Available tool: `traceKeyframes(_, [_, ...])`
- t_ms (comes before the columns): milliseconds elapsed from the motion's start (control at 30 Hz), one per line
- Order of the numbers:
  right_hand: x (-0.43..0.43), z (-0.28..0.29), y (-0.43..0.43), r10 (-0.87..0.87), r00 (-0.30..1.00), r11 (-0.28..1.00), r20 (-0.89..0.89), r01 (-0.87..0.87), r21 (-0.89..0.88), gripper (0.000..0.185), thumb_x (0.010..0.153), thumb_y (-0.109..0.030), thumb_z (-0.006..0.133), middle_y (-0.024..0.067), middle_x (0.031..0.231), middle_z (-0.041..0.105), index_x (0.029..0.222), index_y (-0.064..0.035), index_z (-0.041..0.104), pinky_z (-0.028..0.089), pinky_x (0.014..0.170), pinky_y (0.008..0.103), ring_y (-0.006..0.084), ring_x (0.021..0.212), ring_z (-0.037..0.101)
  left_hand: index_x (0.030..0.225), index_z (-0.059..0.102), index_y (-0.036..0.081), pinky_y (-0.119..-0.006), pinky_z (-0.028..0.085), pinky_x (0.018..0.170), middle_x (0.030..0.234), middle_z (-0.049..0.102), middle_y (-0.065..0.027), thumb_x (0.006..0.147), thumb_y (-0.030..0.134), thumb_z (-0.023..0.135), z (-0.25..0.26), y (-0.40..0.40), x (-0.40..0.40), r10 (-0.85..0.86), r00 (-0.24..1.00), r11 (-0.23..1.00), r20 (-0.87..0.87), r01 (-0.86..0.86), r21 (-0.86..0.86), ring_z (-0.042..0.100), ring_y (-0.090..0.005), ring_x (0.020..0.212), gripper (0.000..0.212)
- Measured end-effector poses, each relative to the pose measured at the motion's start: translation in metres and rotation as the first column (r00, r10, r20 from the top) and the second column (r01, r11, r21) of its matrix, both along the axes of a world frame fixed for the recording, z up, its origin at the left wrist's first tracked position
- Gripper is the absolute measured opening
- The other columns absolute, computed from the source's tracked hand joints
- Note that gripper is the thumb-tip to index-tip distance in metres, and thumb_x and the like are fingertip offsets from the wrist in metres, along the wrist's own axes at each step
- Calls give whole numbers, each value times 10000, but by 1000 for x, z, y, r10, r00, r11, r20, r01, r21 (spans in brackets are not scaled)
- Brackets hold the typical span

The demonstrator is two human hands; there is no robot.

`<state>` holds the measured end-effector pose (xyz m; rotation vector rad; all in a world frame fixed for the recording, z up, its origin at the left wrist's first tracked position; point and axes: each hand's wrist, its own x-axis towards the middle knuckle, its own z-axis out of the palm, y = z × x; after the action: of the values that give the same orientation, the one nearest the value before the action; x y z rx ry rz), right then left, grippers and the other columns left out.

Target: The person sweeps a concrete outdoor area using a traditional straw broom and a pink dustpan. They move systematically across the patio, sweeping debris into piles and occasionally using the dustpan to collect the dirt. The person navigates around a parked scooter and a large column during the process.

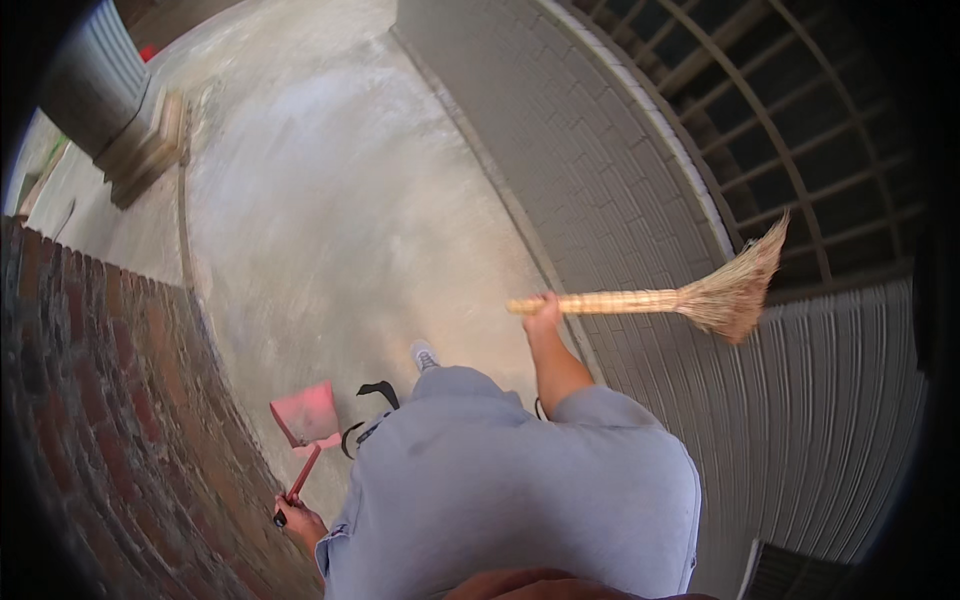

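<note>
My right hand point(541, 315) grips a straw broom point(622, 301) close to the end of its handle. The broom is held sideways, its flared bristles point(739, 281) pointing right, in front of the tiled wall and the window grille. Low on the left, my left hand point(296, 516) is closed around the black-tipped end of a dustpan's red handle point(306, 471). The pink dustpan's scoop point(307, 414) hangs ahead of that hand. Whether the scoop touches the floor, I cannot tell.
A brick wall point(112, 405) runs along my left, and a grey tiled wall point(570, 150) with a barred window point(787, 135) along my right. Concrete floor point(337, 187) stretches ahead between them. A column point(112, 90) on a stepped base stands at the far left. One shoe point(424, 354) shows below me.
</note>
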<state>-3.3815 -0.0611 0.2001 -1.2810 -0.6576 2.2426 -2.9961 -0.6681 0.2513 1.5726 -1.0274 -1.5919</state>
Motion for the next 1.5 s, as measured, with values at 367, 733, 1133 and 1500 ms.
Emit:
traceKeyframes(367, [-278, 8, -239, 283, 865, 846, -415, -429, -318, 114, 719, -53, 515, 124, 741, 483, 795, -21, 436, 454, 733, 400, 260, 716, 508, 766, 483, 82, -220, 323, 423, 635, 442, -5, 838, 206, 552, 38, 9, -37, 106, 987, 993, 121, -112, 41, 402, -101, 492, 159])
traceKeyframes(733, [-304, 13, -220, 688, 725, 693, -10, -662, -287, 115, 700, -1, 498, 114, 590, 452, 808, -17, 461, 425, 449, 432, 258, 462, 470, 747, 517, 74, -229, 307, 439, 591, 440, -1, 811, 169, 569, 47, -12, -64, 76, 984, 997, 160, -72, -35, 395, -99, 476, 126])
traceKeyframes(1133, [-146, 9, -1, 485, 830, 857, 276, -514, 40, 145, 730, -61, 612, 101, 591, 523, 814, 34, 542, 460, 406, 349, 209, 451, 525, 785, 557, 74, -210, 327, 435, 604, 472, -7, 829, 183, 565, 24, -126, -160, -313, 946, 948, 85, 316, -35, 421, -97, 495, 118])
traceKeyframes(1500, [253, 15, 0, 164, 899, 954, 407, -249, 167, 108, 743, -30, 566, 98, 606, 518, 814, 23, 505, 456, 404, 317, 196, 462, 514, 788, 537, 112, -205, 370, 496, 700, 509, 12, 808, 181, 609, -3, -183, -254, -641, 761, 767, 104, 638, 61, 455, -89, 577, 102])
